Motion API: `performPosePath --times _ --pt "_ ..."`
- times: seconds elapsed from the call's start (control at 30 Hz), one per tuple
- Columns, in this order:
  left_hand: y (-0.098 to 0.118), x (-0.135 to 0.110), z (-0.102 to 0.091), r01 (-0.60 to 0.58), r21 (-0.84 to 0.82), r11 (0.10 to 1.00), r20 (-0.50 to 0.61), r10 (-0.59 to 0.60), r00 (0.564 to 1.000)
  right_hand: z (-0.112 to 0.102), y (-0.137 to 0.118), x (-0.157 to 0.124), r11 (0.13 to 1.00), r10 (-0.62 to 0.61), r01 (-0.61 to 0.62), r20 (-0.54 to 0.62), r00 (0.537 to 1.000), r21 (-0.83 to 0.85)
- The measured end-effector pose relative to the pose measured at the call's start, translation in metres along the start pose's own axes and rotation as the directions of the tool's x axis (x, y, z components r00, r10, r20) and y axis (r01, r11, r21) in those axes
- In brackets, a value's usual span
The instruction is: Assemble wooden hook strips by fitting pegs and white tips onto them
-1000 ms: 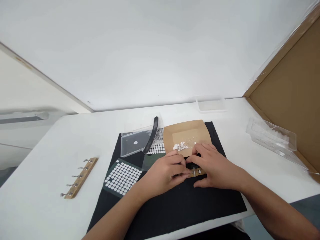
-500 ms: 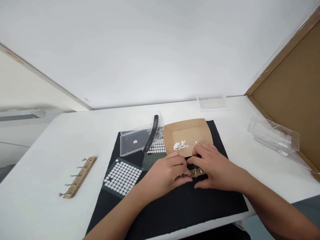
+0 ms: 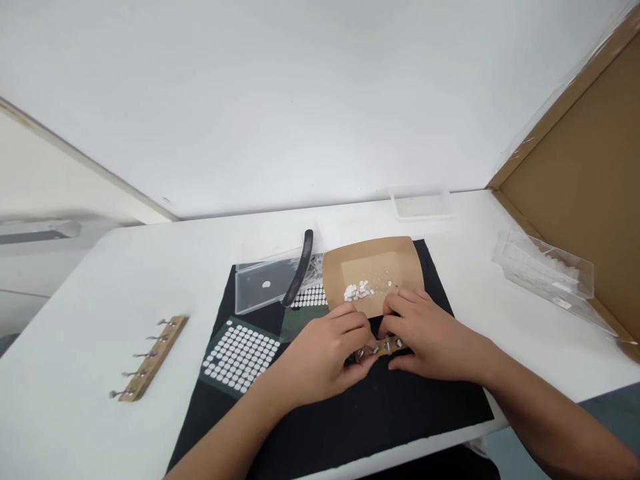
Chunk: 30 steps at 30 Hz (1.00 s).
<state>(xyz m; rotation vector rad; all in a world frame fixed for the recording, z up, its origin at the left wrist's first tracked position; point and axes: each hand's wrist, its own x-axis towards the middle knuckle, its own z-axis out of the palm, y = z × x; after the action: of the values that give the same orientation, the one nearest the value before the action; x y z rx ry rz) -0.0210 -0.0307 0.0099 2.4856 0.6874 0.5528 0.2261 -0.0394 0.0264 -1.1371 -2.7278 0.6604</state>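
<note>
On the black mat (image 3: 410, 413), a short wooden strip with small metal fittings (image 3: 383, 347) lies between my hands. My left hand (image 3: 330, 350) is closed around its left end, the fingers curled over it. My right hand (image 3: 425, 333) bends around the right end, thumb below and fingers above. Its fingertips partly hide the strip, and whether they pinch a small part there is not visible. Just beyond my fingers, a brown paper tray (image 3: 333, 267) holds loose white discs (image 3: 357, 291) and tiny clear bits.
A similar wooden strip with several metal hooks (image 3: 153, 363) lies on the left. A sheet of white dots (image 3: 240, 357), a clear lidded box (image 3: 260, 287) and a dark curved bar (image 3: 300, 267) rest around the mat. Clear plastic trays stand behind (image 3: 423, 207) and right (image 3: 545, 273).
The view has shifted slightly. My right fingers have moved a little on the strip, and its metal fittings show somewhat more between my hands. Otherwise both hands keep nearly the same pose.
</note>
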Motion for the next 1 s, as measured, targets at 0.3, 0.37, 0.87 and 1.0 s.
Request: performPosePath --times 0.3,0.37,0.87,1.0 --pt "-0.001 -0.002 0.001 0.002 0.066 0.998 0.018 -0.003 1.000 -0.008 0.001 -0.003 1.000 0.004 -0.004 0.013 1.000 -0.006" --pt "-0.001 -0.003 0.002 -0.001 0.084 0.996 0.012 0.000 1.000 -0.012 0.002 -0.004 1.000 0.003 -0.004 0.029 1.000 0.013" --pt "-0.001 -0.002 0.010 -0.053 0.285 0.957 0.045 0.042 0.998 -0.015 0.008 -0.002 0.998 0.012 -0.015 0.036 0.999 0.069" --pt "-0.001 -0.002 0.011 -0.042 0.290 0.956 0.046 0.030 0.998 -0.017 0.008 -0.003 0.994 -0.042 0.037 0.040 0.998 0.106"
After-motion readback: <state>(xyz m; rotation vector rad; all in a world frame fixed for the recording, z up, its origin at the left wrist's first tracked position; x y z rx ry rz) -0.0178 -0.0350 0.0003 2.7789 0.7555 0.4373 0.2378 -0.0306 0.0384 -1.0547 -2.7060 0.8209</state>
